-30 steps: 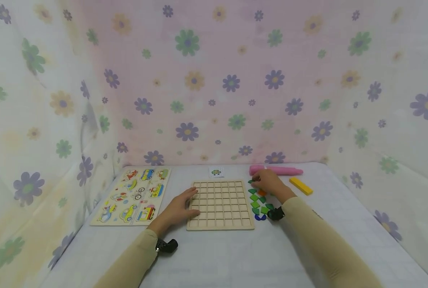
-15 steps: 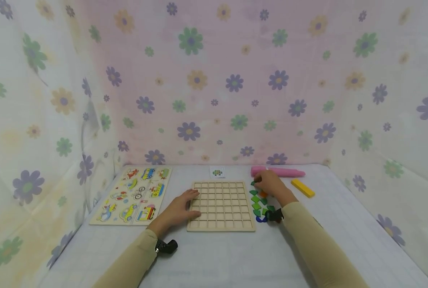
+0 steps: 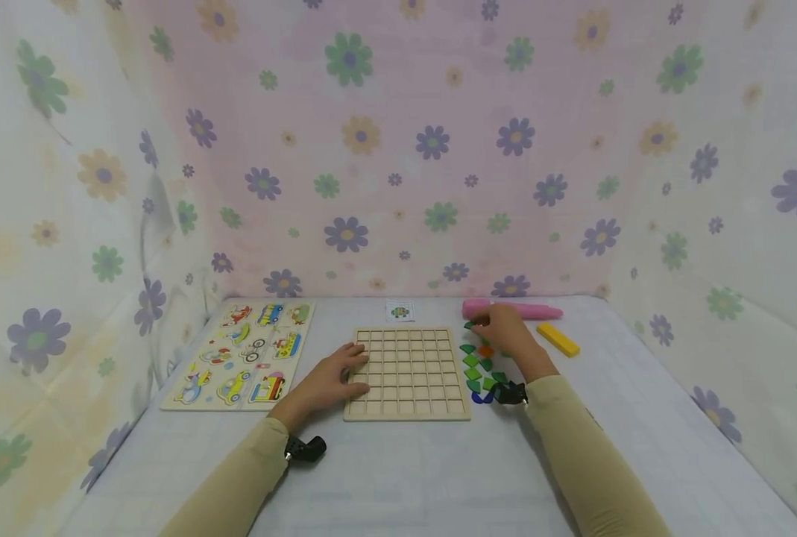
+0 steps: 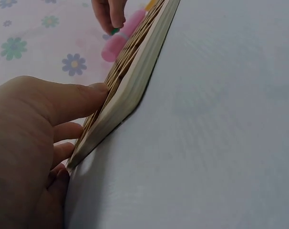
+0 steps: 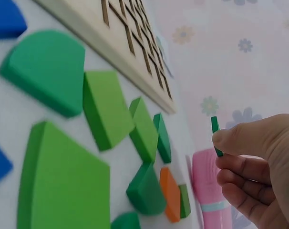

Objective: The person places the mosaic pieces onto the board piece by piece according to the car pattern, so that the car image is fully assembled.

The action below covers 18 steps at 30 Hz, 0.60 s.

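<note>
Right of centre, the right hand (image 3: 511,334) holds a green piece (image 5: 214,124) in a narrow pinch that could slip, while the left hand (image 3: 328,379), fingers relaxed, touches the grid board (image 3: 411,374).

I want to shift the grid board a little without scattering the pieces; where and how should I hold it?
Probably pinch the near rim mid-length, thumb on top, coming from the person's side. The grid board lies flat and that straight rim faces the person, while the left hand touches the left edge and loose green pieces lie by the right one.
</note>
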{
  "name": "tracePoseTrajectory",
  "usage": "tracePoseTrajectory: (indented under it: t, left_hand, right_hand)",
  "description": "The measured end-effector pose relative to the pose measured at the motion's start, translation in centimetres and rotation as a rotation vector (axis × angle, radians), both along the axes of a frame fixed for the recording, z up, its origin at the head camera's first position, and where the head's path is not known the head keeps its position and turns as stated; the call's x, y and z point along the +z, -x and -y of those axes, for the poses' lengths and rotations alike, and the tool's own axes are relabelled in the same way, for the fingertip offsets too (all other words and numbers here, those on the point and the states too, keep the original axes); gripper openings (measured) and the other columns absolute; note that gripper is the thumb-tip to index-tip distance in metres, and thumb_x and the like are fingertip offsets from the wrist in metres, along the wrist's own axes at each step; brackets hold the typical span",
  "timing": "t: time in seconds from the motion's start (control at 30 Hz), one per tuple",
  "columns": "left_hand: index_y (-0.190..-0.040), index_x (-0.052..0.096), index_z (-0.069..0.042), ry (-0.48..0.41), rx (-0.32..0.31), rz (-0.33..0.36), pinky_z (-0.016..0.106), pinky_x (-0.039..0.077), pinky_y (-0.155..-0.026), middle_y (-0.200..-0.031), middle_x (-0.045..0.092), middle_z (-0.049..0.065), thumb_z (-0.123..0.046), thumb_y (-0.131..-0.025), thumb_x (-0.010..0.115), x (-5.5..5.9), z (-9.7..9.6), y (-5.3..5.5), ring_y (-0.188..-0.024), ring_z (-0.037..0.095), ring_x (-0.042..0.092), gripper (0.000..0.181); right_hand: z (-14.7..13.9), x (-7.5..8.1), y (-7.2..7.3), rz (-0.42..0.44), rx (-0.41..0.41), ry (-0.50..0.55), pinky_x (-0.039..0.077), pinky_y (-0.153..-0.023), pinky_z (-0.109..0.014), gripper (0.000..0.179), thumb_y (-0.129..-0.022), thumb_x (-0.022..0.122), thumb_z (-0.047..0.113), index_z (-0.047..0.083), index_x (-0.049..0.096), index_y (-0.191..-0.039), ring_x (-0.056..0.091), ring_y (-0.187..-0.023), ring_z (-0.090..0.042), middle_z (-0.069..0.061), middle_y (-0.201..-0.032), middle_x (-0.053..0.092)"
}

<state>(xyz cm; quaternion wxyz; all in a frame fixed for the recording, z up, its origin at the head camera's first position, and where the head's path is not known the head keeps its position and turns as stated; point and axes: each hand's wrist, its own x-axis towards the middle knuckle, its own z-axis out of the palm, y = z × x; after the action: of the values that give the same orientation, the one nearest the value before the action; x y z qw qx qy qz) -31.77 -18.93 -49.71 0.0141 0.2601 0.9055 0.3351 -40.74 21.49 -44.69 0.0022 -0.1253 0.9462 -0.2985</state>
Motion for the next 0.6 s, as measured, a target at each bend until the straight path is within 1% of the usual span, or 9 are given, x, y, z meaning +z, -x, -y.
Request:
tracePoseTrajectory:
  t: [0.1, 0.17, 0.3, 0.43, 0.5, 0.6]
  left_hand:
    - [-0.155, 0.057, 0.001, 0.030, -0.022, -0.010, 0.062, 0.023, -0.128, -0.171, 0.039, 0.018, -0.035, -0.101, 0.077, 0.0, 0.2, 0.1, -0.162, 0.043, 0.023, 0.068]
    - [-0.156, 0.056, 0.000, 0.039, -0.034, -0.003, 0.062, 0.022, -0.129, -0.172, 0.037, 0.018, -0.034, -0.102, 0.076, 0.1, 0.3, 0.1, -0.162, 0.042, 0.022, 0.067]
    - [-0.155, 0.056, 0.002, 0.026, -0.048, -0.002, 0.064, 0.022, -0.128, -0.171, 0.038, 0.019, -0.032, -0.102, 0.077, 0.3, 0.4, 0.1, -0.162, 0.044, 0.022, 0.067]
    - [-0.154, 0.057, 0.003, 0.018, -0.053, -0.005, 0.065, 0.023, -0.127, -0.170, 0.038, 0.021, -0.032, -0.102, 0.077, 0.3, 0.4, 0.0, -0.161, 0.046, 0.023, 0.066]
    - [-0.155, 0.056, 0.003, 0.019, -0.052, -0.003, 0.066, 0.023, -0.127, -0.171, 0.038, 0.021, -0.033, -0.103, 0.077, 0.2, 0.4, 0.0, -0.161, 0.046, 0.023, 0.066]
    - [-0.156, 0.055, 0.003, 0.029, -0.048, -0.004, 0.064, 0.023, -0.128, -0.171, 0.037, 0.020, -0.032, -0.104, 0.077, 0.4, 0.3, -0.2, -0.161, 0.045, 0.022, 0.066]
  right_hand:
    - [0.5, 0.4, -0.2, -0.025, 0.006, -0.006, 0.061, -0.093, -0.047, 0.030, -0.104, 0.075, 0.016, 0.004, 0.078, -0.132, 0.065, -0.096, -0.029, -0.015, -0.122, 0.075]
    - [0.9, 0.6, -0.3, -0.035, 0.010, -0.010, 0.060, -0.094, -0.048, 0.030, -0.104, 0.075, 0.017, 0.004, 0.078, -0.131, 0.064, -0.097, -0.030, -0.014, -0.122, 0.075]
    - [1.6, 1.1, -0.7, -0.068, 0.025, -0.012, 0.059, -0.098, -0.051, 0.026, -0.104, 0.076, 0.017, 0.006, 0.079, -0.127, 0.065, -0.101, -0.030, -0.012, -0.119, 0.075]
    - [2.2, 1.5, -1.0, -0.110, 0.073, -0.007, 0.058, -0.101, -0.054, 0.024, -0.103, 0.077, 0.013, 0.002, 0.079, -0.125, 0.068, -0.108, -0.032, -0.013, -0.119, 0.076]
    - [2.5, 1.6, -1.0, -0.145, 0.110, -0.018, 0.059, -0.100, -0.054, 0.024, -0.102, 0.078, 0.012, 0.001, 0.080, -0.123, 0.069, -0.109, -0.033, -0.012, -0.117, 0.076]
    - [3.2, 2.0, -1.2, -0.189, 0.156, -0.040, 0.059, -0.097, -0.053, 0.023, -0.102, 0.078, 0.012, 0.002, 0.080, -0.122, 0.070, -0.108, -0.033, -0.012, -0.117, 0.076]
